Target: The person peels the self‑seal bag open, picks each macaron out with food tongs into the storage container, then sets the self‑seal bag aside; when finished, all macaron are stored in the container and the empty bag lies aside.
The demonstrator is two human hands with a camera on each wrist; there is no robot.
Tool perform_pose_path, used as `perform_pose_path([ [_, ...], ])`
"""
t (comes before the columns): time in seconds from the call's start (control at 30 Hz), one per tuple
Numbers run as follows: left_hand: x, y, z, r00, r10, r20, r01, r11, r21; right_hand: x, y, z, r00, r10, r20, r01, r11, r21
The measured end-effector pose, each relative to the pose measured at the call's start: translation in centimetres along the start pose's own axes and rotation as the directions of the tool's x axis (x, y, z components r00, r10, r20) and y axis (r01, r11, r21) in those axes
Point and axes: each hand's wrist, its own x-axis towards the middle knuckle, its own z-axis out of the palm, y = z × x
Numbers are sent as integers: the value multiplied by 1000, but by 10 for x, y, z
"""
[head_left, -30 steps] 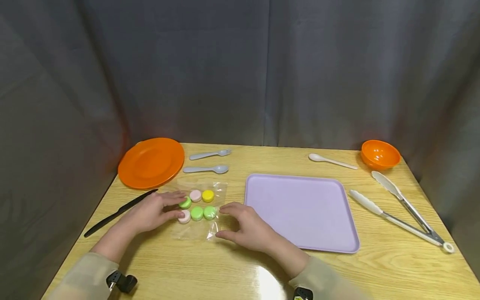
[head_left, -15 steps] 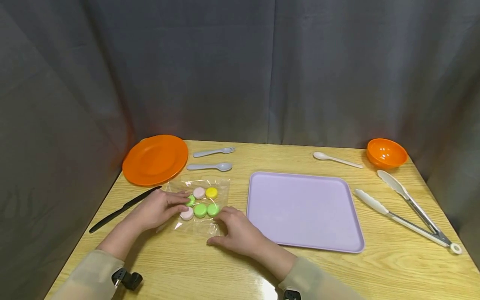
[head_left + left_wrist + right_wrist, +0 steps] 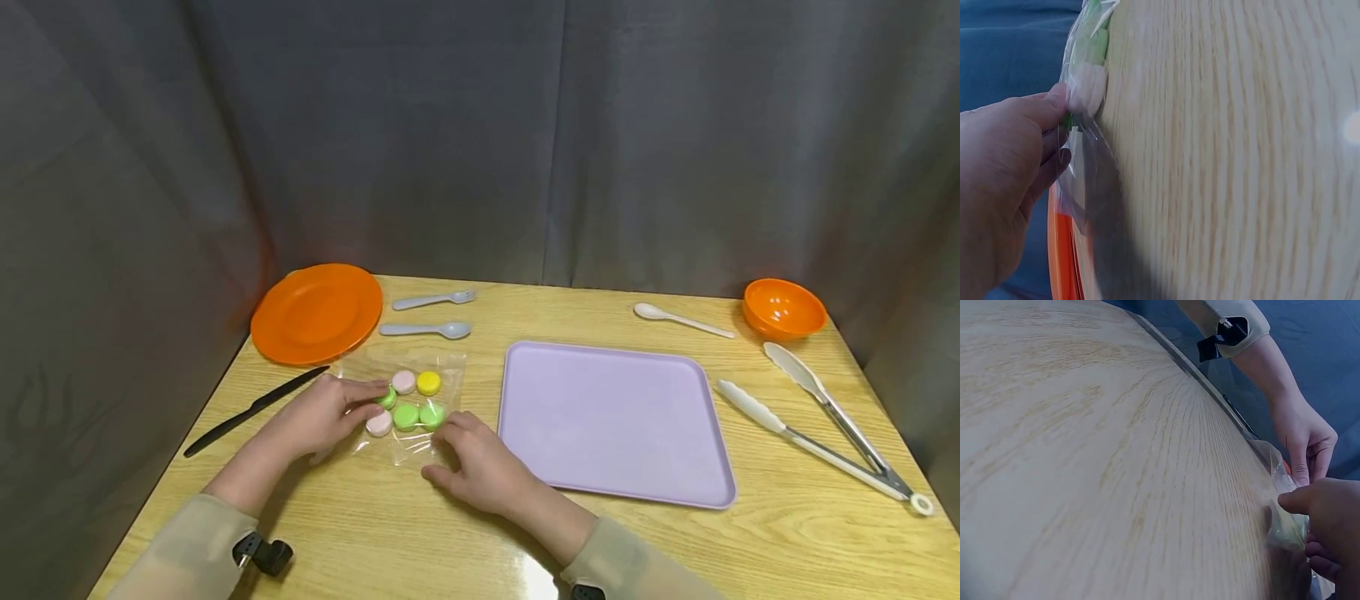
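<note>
A clear plastic bag [image 3: 450,371] lies on the table at left centre, holding several macarons in two rows: a yellow macaron [image 3: 429,383], pink ones and green ones. My left hand [image 3: 318,414] grips the bag's left side, its fingertips over a green macaron [image 3: 387,398]. The left wrist view shows the thumb pressed on the film beside a pink macaron [image 3: 1091,87], with other fingers curled behind. At the bag's lower right corner is my right hand [image 3: 483,467], fingers and thumb curved round the film beside a green macaron [image 3: 432,416]. Its fingertips are partly hidden.
A lilac tray [image 3: 615,421] lies right of the bag. Behind it on the left are an orange plate [image 3: 317,313], a grey fork [image 3: 433,300], a grey spoon [image 3: 424,330] and a black knife [image 3: 255,410]. At right are a white spoon [image 3: 682,320], orange bowl [image 3: 783,309] and tongs [image 3: 832,446].
My right hand has moved left onto the bag's lower right corner, its fingers drawing in. The bag's near edge has shifted and creased. The head view has swung slightly left.
</note>
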Motion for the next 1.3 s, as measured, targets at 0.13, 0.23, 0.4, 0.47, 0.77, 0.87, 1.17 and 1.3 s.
perform_pose_path([
  [0.13,0,-1,0,994,-94,54,99,988,-116,-1,0,-1,1000,-11,0,11,1000,-2],
  [0.23,1,-2,1,995,-91,45,95,990,-101,-2,1,-2,999,-31,9,31,1000,-6],
  [0.4,3,-4,3,1000,-30,-6,30,999,-37,-3,2,-4,998,-55,24,55,998,-30],
  [0.47,3,-4,3,1000,-16,-12,15,999,-28,-3,2,-4,998,-59,34,60,997,-39],
  [0.77,3,-3,2,999,-39,-1,39,999,-21,-5,0,-4,994,-101,46,103,994,-25],
  [0.87,4,-3,2,999,-33,-2,33,999,-31,-6,-1,-2,993,-113,21,114,993,-34],
  [1.17,3,-4,4,999,-9,-32,7,999,-49,-8,-4,1,997,-72,-23,71,997,-40],
  [1.3,2,-5,6,999,-12,-33,10,998,-58,-7,-4,0,997,-82,-1,82,996,-46],
])
